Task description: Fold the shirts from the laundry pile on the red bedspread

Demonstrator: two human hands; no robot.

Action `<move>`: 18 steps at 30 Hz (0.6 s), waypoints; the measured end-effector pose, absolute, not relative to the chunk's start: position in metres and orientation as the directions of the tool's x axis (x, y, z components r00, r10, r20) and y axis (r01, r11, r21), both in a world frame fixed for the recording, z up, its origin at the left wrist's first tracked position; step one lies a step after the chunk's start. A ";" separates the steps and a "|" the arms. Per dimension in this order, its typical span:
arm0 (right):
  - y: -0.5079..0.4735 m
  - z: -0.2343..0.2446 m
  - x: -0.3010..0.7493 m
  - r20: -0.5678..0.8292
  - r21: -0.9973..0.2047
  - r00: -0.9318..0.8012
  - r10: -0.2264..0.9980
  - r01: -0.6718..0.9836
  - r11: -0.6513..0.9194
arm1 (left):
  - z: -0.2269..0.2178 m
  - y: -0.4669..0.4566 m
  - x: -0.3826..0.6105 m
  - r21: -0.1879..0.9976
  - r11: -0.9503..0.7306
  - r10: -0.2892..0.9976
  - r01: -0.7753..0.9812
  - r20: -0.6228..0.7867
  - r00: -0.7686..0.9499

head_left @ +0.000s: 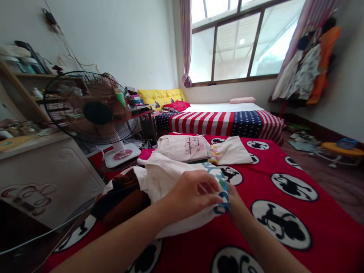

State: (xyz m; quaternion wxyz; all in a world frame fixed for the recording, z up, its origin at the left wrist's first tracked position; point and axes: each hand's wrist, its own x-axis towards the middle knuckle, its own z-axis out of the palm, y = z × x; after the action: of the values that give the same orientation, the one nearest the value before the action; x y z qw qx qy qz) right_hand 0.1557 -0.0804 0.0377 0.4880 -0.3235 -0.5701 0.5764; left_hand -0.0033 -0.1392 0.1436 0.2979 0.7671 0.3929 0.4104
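Note:
A white garment (167, 174) with a blue-and-white patterned edge (223, 189) is raised a little over the red bedspread (199, 250). My left hand (190, 189) pinches the cloth by that patterned edge, thumb and fingers closed on it. On the far side of the edge, my right hand (233, 199) grips the same garment, its fingers mostly hidden behind the fabric. Left of the garment lies a heap of dark and brown clothes (125, 201). Beyond it are a folded white shirt with printing (182, 148) and a folded white cloth (234, 151).
A standing fan (98, 112) is at the left, near a white cabinet (51, 182). Another bed with a striped, starred cover (199, 122) stands under the window. Clothes (308, 72) hang at the right, above a small orange stool (341, 148).

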 end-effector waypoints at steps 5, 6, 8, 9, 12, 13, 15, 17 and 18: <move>-0.064 0.020 0.250 0.226 -0.826 -0.142 0.964 0.497 0.267 | 0.130 -0.130 -0.061 0.427 -0.564 0.773 0.706 0.575 0.269; -0.064 0.023 0.260 0.266 -0.764 -0.067 0.962 0.593 0.253 | 0.126 -0.126 -0.072 0.400 -0.513 0.794 0.759 0.557 0.243; -0.069 0.033 0.264 0.340 -0.716 0.038 0.940 0.658 0.233 | 0.116 -0.121 -0.087 0.422 -0.420 0.859 0.804 0.470 0.202; -0.073 0.039 0.258 0.361 -0.719 0.035 0.932 0.647 0.255 | 0.112 -0.121 -0.088 0.458 -0.394 0.885 0.797 0.422 0.195; -0.092 0.052 0.216 0.351 -0.751 -0.167 0.922 0.537 0.383 | 0.109 -0.137 -0.072 0.597 -0.453 0.891 0.662 0.305 0.335; -0.097 0.054 0.200 0.332 -0.755 -0.257 0.908 0.504 0.419 | 0.111 -0.145 -0.063 0.638 -0.496 0.862 0.590 0.276 0.426; -0.105 0.055 0.173 0.323 -0.735 -0.409 0.854 0.460 0.498 | 0.119 -0.162 -0.047 0.696 -0.553 0.769 0.459 0.213 0.603; -0.109 0.056 0.158 0.326 -0.689 -0.532 0.781 0.432 0.582 | 0.129 -0.174 -0.039 0.730 -0.553 0.696 0.401 0.140 0.705; -0.111 0.058 0.157 0.321 -0.667 -0.582 0.747 0.421 0.615 | 0.134 -0.178 -0.039 0.744 -0.539 0.682 0.394 0.111 0.723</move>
State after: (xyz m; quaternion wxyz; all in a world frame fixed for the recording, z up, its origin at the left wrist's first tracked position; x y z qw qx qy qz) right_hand 0.1570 -0.1105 0.0584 0.3001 -0.3446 -0.8471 0.2713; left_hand -0.0393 -0.1776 0.1343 0.3625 0.8545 0.3149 0.1983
